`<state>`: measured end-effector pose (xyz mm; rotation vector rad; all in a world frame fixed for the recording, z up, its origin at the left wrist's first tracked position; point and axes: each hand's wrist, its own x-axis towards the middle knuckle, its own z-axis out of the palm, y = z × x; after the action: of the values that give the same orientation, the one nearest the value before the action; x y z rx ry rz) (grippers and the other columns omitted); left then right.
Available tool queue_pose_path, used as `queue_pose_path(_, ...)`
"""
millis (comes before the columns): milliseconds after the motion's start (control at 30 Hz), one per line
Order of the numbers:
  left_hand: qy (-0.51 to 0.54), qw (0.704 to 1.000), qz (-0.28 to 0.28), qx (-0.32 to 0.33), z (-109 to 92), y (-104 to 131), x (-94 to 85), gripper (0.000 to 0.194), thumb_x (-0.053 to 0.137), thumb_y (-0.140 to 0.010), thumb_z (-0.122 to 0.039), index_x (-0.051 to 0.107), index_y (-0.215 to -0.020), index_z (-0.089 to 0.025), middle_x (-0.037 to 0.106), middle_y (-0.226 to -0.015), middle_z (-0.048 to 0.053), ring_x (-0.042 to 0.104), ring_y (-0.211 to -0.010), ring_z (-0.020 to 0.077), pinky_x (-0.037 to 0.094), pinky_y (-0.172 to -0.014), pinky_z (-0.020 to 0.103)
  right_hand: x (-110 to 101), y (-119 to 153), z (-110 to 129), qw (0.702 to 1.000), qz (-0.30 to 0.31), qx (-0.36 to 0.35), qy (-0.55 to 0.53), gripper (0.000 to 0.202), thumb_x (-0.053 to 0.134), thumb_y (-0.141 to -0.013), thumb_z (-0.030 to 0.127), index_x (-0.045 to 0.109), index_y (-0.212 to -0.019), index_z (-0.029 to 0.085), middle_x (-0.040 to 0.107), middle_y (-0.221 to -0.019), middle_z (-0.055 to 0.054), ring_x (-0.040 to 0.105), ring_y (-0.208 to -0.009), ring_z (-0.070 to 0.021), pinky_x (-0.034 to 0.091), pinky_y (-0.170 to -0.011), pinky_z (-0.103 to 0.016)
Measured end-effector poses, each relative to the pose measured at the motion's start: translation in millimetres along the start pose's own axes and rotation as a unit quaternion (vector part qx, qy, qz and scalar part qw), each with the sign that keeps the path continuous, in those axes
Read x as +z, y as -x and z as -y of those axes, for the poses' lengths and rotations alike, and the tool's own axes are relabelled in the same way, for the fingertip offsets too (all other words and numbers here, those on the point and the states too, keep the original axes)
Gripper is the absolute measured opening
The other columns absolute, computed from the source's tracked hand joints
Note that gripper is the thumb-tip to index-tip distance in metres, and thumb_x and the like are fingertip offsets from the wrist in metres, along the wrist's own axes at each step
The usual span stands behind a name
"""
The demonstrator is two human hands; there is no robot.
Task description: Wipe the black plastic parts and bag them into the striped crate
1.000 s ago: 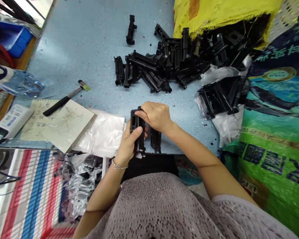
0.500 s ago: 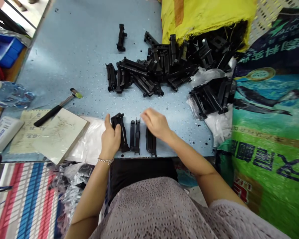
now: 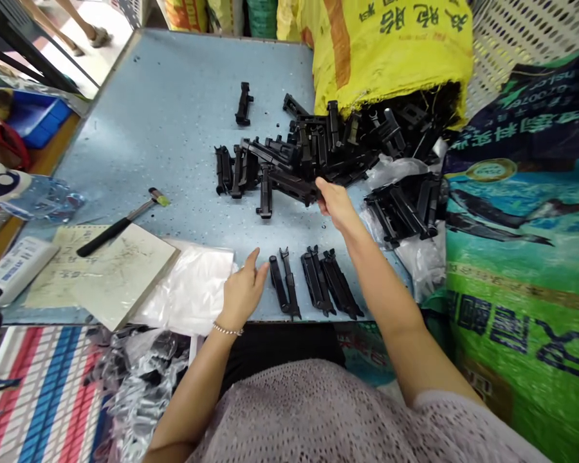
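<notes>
My right hand (image 3: 336,200) reaches to the near edge of a heap of black plastic parts (image 3: 303,138). Its fingers are closed on the end of one long black plastic part (image 3: 293,186); the fingertips are partly hidden. Near the table's front edge, my left hand (image 3: 244,289) is open with thumb and forefinger apart, holding nothing. Just right of it lie two slim black pieces (image 3: 284,286), side by side. Further right, two wider black parts (image 3: 317,281) lie close together, slightly slanted.
A yellow woven sack (image 3: 390,51) spills parts at the back right. More parts lie on clear plastic (image 3: 405,206) beside a green sack (image 3: 521,308). To the left are plastic bags (image 3: 193,286), a board (image 3: 125,270), a hammer (image 3: 120,226) and a water bottle (image 3: 33,193).
My right hand has gone from the front row to the heap and taken hold of a part. My left hand has come off the part beside it, which no longer lies there. The view has shifted.
</notes>
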<state>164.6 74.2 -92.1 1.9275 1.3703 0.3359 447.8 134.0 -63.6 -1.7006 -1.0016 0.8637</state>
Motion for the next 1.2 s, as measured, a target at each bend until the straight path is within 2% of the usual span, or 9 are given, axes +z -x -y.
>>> queue_pose_path(67,0.205,0.979,0.012,0.009,-8,-9,-3.2,0.067,0.047,-0.094,-0.065,0.053,-0.143,-0.020,0.070,-0.085,0.007,0.068,-0.074,0.0210,0.055,-0.077,0.037,4,39,-4,0.982,0.029,0.073,-0.169,0.050,0.056,-0.089,0.069,0.048,-0.071,0.023,0.038,-0.052,0.005,0.036,-0.045,-0.0099,0.028,-0.043,-0.023)
queue_pose_path(200,0.562,0.823,0.038,0.071,-36,-24,-2.0,0.082,0.051,-0.084,-0.079,0.039,-0.150,-0.032,0.054,-0.146,0.014,0.062,-0.122,0.0271,0.055,-0.097,0.043,48,131,-10,0.858,0.219,0.234,-0.400,0.046,0.058,-0.088,0.065,0.047,-0.075,0.023,0.039,-0.054,0.008,0.024,-0.040,-0.0056,0.022,-0.037,-0.019)
queue_pose_path(333,0.649,0.752,0.071,0.092,-47,-19,-14.0,0.076,0.066,-0.079,-0.066,0.046,-0.144,-0.032,0.066,-0.124,0.011,0.070,-0.096,0.0239,0.059,-0.079,0.038,74,184,-13,0.734,0.477,0.282,-0.392,0.046,0.043,-0.094,0.062,0.052,-0.078,0.020,0.044,-0.061,0.005,0.026,-0.039,-0.0055,0.020,-0.032,-0.019)
queue_pose_path(433,0.627,0.776,0.058,0.044,-40,-7,-26.2,0.062,0.070,-0.083,-0.046,0.049,-0.138,-0.027,0.064,-0.089,0.002,0.062,-0.060,0.0131,0.053,-0.057,0.029,58,184,-3,0.843,0.476,0.170,-0.184,0.051,0.036,-0.100,0.060,0.060,-0.086,0.018,0.058,-0.071,-0.002,0.051,-0.048,-0.0106,0.042,-0.042,-0.024)
queue_pose_path(533,0.546,0.838,0.000,0.000,-33,7,-26.6,0.057,0.070,-0.085,-0.035,0.044,-0.136,-0.028,0.061,-0.084,-0.001,0.064,-0.061,0.0129,0.053,-0.056,0.026,37,162,18,0.967,0.231,-0.065,0.083,0.043,0.039,-0.102,0.056,0.062,-0.106,0.019,0.064,-0.097,-0.009,0.063,-0.076,-0.0173,0.052,-0.066,-0.032)
queue_pose_path(667,0.459,0.888,0.015,-0.013,-31,18,-12.2,0.044,0.065,-0.090,-0.038,0.040,-0.126,-0.028,0.059,-0.091,-0.001,0.064,-0.061,0.0124,0.055,-0.056,0.028,39,128,36,0.917,0.093,-0.267,0.281,0.050,0.036,-0.101,0.062,0.060,-0.096,0.018,0.066,-0.093,-0.012,0.060,-0.088,-0.0235,0.046,-0.071,-0.034)
queue_pose_path(833,0.405,0.911,-0.079,-0.023,-28,7,-7.5,0.045,0.065,-0.089,-0.040,0.039,-0.123,-0.026,0.056,-0.099,0.002,0.064,-0.067,0.0124,0.055,-0.059,0.028,61,130,28,0.929,0.187,-0.187,0.258,0.055,0.021,-0.108,0.050,0.058,-0.082,0.019,0.064,-0.073,-0.003,0.056,-0.065,-0.0143,0.036,-0.061,-0.028)
queue_pose_path(1033,0.432,0.895,-0.099,-0.043,-9,-1,-19.5,0.033,0.056,-0.094,-0.052,0.047,-0.110,-0.024,0.059,-0.077,-0.001,0.064,-0.067,0.0160,0.052,-0.063,0.028,64,173,17,0.874,0.303,-0.194,0.327,0.040,0.038,-0.106,0.042,0.064,-0.088,0.017,0.069,-0.081,-0.006,0.060,-0.069,-0.0167,0.032,-0.061,-0.030)
queue_pose_path(1200,0.164,0.981,-0.092,-0.050,16,2,-7.5,0.033,0.051,-0.096,-0.049,0.062,-0.101,-0.018,0.064,-0.081,0.005,0.065,-0.082,0.0230,0.054,-0.078,0.037,51,118,31,0.886,0.267,-0.138,0.353,0.042,0.032,-0.107,0.045,0.065,-0.107,0.019,0.072,-0.091,-0.008,0.063,-0.074,-0.0198,0.039,-0.067,-0.032)
